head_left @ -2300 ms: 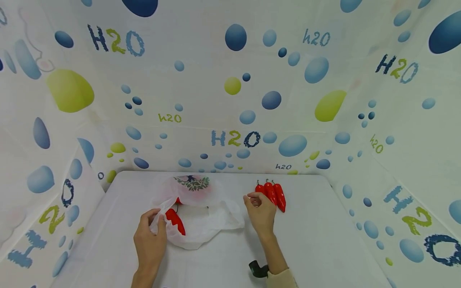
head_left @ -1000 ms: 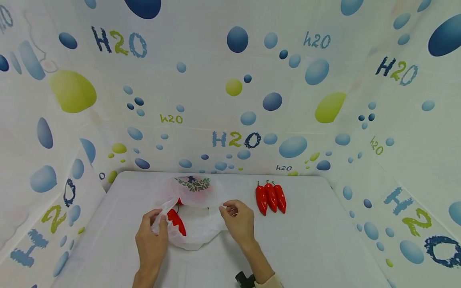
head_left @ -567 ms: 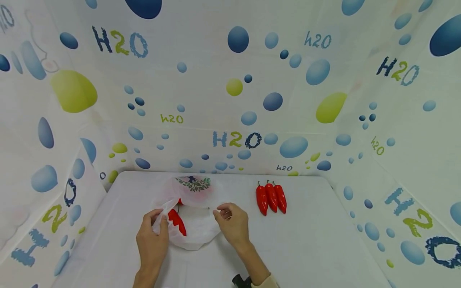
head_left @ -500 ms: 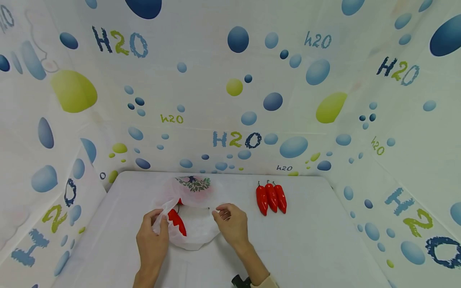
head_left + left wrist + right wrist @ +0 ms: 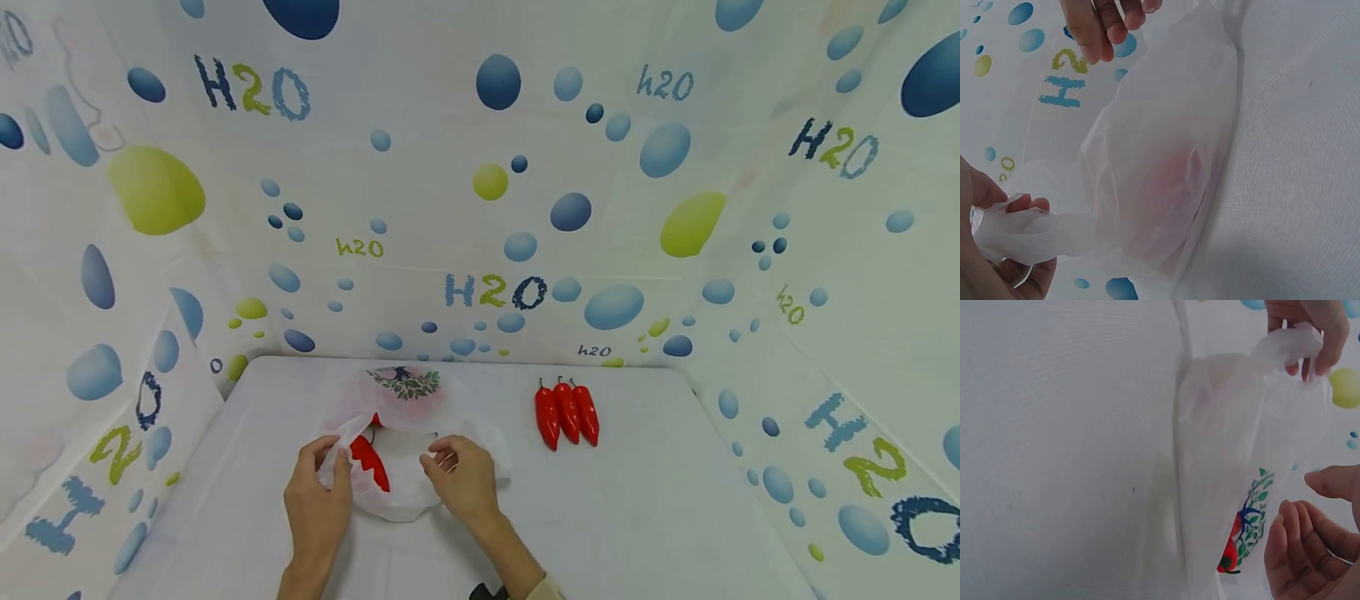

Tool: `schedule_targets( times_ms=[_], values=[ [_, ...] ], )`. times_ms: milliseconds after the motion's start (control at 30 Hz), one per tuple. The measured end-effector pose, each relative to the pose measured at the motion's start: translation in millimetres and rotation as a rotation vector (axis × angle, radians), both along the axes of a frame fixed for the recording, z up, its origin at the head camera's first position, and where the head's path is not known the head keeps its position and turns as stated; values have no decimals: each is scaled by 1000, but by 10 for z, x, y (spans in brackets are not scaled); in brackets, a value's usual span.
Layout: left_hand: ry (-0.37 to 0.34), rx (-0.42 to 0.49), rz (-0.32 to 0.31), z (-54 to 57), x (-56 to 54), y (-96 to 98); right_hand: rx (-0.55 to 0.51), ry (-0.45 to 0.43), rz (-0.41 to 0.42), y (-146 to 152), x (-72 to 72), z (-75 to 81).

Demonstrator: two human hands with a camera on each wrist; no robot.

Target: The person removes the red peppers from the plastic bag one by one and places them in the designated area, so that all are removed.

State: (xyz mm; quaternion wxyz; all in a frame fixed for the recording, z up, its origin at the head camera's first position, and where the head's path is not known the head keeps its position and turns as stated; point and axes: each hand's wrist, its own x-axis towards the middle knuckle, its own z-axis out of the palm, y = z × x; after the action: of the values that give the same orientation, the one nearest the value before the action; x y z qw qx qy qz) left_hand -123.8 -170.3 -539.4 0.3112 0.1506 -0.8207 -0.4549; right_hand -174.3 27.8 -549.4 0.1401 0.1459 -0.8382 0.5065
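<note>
A thin white plastic bag [image 5: 405, 492] with a tree print lies on the table, left of centre in the head view, its mouth facing me. My left hand [image 5: 318, 492] grips the bag's left edge between thumb and fingers; its wrist view shows the bunched plastic [image 5: 1035, 234] running through the fingers. A red chili pepper [image 5: 370, 465] shows inside the mouth, partly hidden by the plastic. My right hand [image 5: 467, 483] hovers over the mouth's right side. In its wrist view the thumb stands apart from the loosely bent fingers [image 5: 1297, 540], with nothing between them.
Three red chili peppers [image 5: 567, 412] with green stems lie side by side at the table's back right. A white cloth covers the table [image 5: 637, 500]. White walls [image 5: 420, 183] printed with coloured dots rise behind it and at both sides.
My right hand has moved left from beside the three loose peppers to over the bag's mouth. My left hand keeps its grip on the bag's edge.
</note>
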Motion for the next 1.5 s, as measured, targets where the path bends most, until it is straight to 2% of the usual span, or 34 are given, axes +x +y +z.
schedule_targets(
  times_ms=[433,800,1033,1300,1500],
  values=[
    [-9,9,-8,9,-1,2,81,39,49,-108,21,-89],
    [2,2,-8,-5,4,-1,145,-92,60,-217,16,-161],
    [-9,-4,-8,-3,0,-2,196,-53,78,-231,-6,-200],
    [21,-7,-15,-22,-10,-8,295,-165,90,-246,-70,-257],
    [34,-6,-19,-35,-14,-12,347,-122,96,-270,-101,-288]
  ],
)
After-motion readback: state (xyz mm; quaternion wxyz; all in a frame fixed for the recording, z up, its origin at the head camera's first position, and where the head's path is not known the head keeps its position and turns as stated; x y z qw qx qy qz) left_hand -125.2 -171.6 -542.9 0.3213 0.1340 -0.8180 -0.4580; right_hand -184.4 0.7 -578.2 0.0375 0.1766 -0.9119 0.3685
